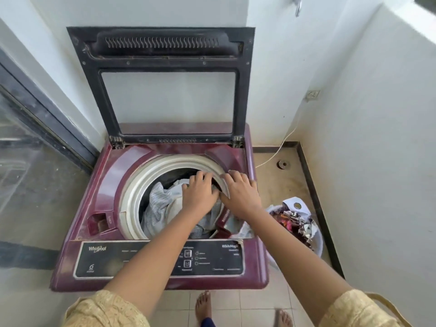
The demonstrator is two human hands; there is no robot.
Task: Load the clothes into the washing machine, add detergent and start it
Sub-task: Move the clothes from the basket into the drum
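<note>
A maroon top-loading washing machine [94, 190] stands before me with its dark lid [162, 55] raised against the wall. Light grey and white clothes [160, 206] fill the drum inside the cream ring [132, 192]. My left hand [199, 192] lies palm down on the clothes at the drum's right side, fingers fairly straight. Beside it, my right hand [240, 193] rests flat over the ring's right edge and the clothes beneath. A small open detergent compartment [101, 223] sits at the drum's front left. The control panel [212, 258] runs along the front.
A white laundry basket [316, 241] with several colourful clothes stands on the floor right of the machine. A white cable [280, 147] runs along the floor to the wall. A glass door [28, 147] is at the left. My bare feet [204, 305] stand on the tiles.
</note>
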